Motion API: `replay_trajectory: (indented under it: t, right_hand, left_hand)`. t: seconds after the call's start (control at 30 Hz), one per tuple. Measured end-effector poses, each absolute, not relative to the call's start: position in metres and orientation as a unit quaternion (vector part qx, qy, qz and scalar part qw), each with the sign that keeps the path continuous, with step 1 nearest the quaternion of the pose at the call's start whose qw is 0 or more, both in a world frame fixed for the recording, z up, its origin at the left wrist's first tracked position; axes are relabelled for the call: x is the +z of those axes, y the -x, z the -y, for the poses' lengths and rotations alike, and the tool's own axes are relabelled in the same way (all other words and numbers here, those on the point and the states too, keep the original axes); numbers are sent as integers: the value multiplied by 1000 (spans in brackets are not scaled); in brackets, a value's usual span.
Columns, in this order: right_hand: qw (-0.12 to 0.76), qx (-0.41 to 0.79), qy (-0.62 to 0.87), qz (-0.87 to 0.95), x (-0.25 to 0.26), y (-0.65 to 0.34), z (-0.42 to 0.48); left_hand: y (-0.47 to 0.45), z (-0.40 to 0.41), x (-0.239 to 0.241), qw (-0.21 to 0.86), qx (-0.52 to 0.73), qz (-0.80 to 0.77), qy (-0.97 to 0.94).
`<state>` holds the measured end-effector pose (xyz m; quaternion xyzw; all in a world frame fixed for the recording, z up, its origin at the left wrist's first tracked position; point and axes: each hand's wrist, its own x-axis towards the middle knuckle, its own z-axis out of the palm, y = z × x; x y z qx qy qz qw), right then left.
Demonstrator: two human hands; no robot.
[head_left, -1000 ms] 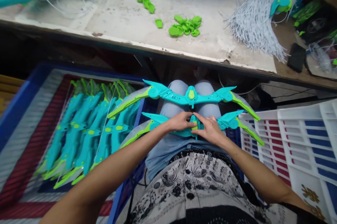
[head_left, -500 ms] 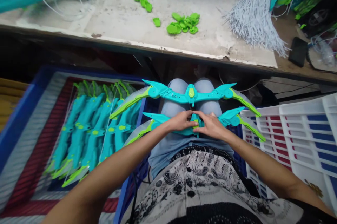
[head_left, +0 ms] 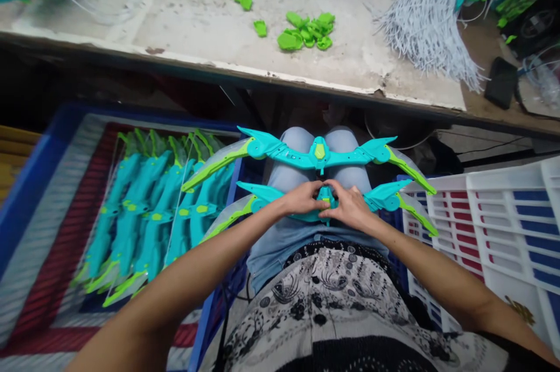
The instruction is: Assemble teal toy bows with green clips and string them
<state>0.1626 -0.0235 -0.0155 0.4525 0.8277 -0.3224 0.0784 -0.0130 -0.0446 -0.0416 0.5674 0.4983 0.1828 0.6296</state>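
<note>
Two teal toy bows with lime-green tips lie across my lap. The nearer toy bow has both my hands at its middle. My left hand closes on that middle from the left, its thumb by a small lime-green piece. From the right, my right hand grips the same part, thumb and fingers bent round it. The fingertips of both hands nearly meet. Just beyond lies the farther toy bow, a lime-green piece set in its centre, resting on my knees with no hand on it.
On the left, a blue-rimmed crate holds several finished-looking toy bows. A white plastic basket stands at right. Across the front, the worktable carries loose lime-green pieces, a bundle of white strings and a dark phone-like object.
Both hands stay at the middle of the nearer bow with almost the same grip. The view has shifted slightly, so the worktable sits a little higher in the picture.
</note>
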Motion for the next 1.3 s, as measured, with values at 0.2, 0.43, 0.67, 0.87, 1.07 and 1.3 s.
replay_trajectory:
  t: [0.2,0.43,0.67,0.87,1.07,1.3]
  right_hand:
    - [91,-331,-415,-842,-14,-166,20]
    - [42,-314,-391,-864,-23,-173,23]
    - [-79,-244,-346,-902,-14,-177,-5]
    - [-265,-81,-565,-778,43,-225,-137]
    - [-216,-72,-732,-642,87,-240,-289]
    - [-198,-125,-779,-581,90,-208,-363]
  left_hand:
    - [8,52,-45,620,225,-520,-542]
    - [6,52,-37,609,230,-555,-517]
    - [8,55,-36,319,162,-642,-678]
    - [4,37,-37,-9,233,-598,-767]
    - [-1,25,-49,-41,155,-648,-745]
    - [22,45,-72,-75,181,-675,-711]
